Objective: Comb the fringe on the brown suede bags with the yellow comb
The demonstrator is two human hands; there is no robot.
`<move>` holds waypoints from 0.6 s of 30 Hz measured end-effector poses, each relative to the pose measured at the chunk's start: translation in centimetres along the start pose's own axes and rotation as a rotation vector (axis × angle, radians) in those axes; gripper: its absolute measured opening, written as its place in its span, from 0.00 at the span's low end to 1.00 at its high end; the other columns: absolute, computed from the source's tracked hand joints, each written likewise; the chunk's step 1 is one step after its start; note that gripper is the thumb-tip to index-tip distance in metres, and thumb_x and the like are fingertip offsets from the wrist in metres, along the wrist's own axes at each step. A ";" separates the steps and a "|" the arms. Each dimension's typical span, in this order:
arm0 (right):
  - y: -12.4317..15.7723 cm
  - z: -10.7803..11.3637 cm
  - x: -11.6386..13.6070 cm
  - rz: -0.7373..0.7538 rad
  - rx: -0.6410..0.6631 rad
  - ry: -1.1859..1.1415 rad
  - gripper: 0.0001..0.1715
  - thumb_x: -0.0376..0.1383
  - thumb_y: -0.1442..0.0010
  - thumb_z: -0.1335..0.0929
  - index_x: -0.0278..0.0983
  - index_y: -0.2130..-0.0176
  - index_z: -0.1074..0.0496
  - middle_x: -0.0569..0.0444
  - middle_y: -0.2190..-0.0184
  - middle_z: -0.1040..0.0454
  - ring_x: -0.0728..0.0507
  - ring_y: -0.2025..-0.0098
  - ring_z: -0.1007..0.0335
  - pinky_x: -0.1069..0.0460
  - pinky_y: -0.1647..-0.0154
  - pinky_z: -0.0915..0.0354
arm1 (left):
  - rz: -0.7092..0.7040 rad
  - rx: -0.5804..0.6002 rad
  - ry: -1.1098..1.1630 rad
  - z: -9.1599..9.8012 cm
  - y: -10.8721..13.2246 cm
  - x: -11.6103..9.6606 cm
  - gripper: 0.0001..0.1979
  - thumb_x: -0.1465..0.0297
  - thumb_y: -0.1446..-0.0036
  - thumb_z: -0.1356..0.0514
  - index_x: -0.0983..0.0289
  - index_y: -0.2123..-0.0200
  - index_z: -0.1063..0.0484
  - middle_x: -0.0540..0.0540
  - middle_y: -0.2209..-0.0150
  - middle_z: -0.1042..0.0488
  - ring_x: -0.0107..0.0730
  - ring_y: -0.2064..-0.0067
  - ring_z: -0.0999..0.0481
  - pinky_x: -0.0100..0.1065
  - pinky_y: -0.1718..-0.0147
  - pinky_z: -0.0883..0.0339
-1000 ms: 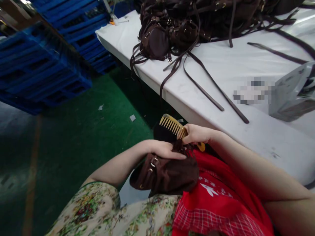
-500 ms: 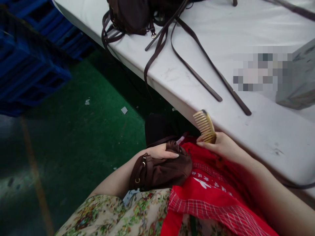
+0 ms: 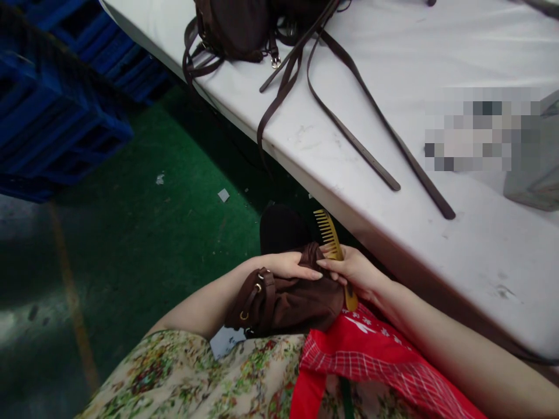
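Note:
On my lap lies a brown bag with gold eyelets and a strap at its left end. My left hand grips the gathered upper edge of the bag, thumb on top and the other fingers hidden beneath. A yellowish comb is in my right hand, its teeth pointing left and its handle end showing below the palm. The right thumb and fingertips meet the bag's gathered edge, close beside my left thumb. Under the bag spreads a red apron with white print.
On the white table, dark brown bags lie at the back, with long straps trailing forward. A grey box-like object stands at right near a pixelated patch. Blue pallets are stacked on the green floor.
My right hand has moved left and down with the comb, from beside the table edge to the bag's gathered edge. My left hand keeps its hold on the bag.

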State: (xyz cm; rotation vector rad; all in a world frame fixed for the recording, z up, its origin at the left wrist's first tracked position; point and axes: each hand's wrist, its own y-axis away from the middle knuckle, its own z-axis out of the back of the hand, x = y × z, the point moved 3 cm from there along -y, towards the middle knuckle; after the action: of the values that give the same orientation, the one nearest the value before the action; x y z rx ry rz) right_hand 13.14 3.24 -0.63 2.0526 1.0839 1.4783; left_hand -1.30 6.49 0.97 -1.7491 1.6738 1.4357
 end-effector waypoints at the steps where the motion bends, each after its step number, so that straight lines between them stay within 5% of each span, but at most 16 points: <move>1: -0.2 -0.6 0.0 0.005 -0.008 -0.011 0.27 0.44 0.61 0.22 0.34 0.65 0.32 0.63 0.86 0.35 0.56 0.87 0.50 0.59 0.88 0.54 | -0.004 0.013 -0.015 0.1 -0.1 -0.4 0.13 0.60 0.50 0.35 0.63 0.65 0.22 0.55 0.63 0.22 0.39 0.53 0.24 0.38 0.46 0.36; 5: -0.6 -1.5 0.3 0.002 0.017 -0.020 0.24 0.43 0.62 0.22 0.36 0.71 0.34 0.63 0.84 0.34 0.56 0.86 0.46 0.59 0.88 0.50 | -0.051 0.027 -0.082 0.3 -1.0 -1.5 0.11 0.62 0.55 0.32 0.63 0.70 0.21 0.54 0.66 0.22 0.39 0.59 0.22 0.36 0.54 0.29; 9: -0.2 -0.4 1.6 0.012 0.019 0.076 0.24 0.42 0.61 0.22 0.36 0.72 0.36 0.64 0.87 0.36 0.56 0.88 0.50 0.60 0.89 0.54 | -0.147 -0.025 -0.120 -0.2 -1.4 -1.3 0.12 0.67 0.58 0.30 0.62 0.68 0.21 0.53 0.66 0.22 0.39 0.56 0.24 0.38 0.47 0.35; 15: 0.2 1.5 2.8 0.050 -0.070 0.208 0.23 0.44 0.59 0.23 0.36 0.70 0.35 0.63 0.85 0.34 0.56 0.88 0.49 0.59 0.89 0.53 | -0.031 0.136 0.189 -3.1 -1.6 1.3 0.16 0.60 0.51 0.34 0.64 0.62 0.22 0.58 0.60 0.22 0.41 0.56 0.24 0.40 0.49 0.33; 18: 0.5 2.7 3.0 0.147 -0.136 0.373 0.22 0.45 0.56 0.24 0.36 0.68 0.33 0.58 0.79 0.29 0.51 0.82 0.39 0.56 0.83 0.42 | -0.029 0.076 0.219 -3.3 -1.7 1.8 0.17 0.56 0.47 0.38 0.65 0.64 0.22 0.59 0.63 0.22 0.39 0.61 0.23 0.37 0.55 0.31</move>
State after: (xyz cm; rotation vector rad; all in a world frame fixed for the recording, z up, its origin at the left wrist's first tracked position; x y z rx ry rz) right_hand 16.27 5.62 0.56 1.8409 0.9439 2.0086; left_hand 1.23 3.33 0.32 -1.9379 1.7764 1.1870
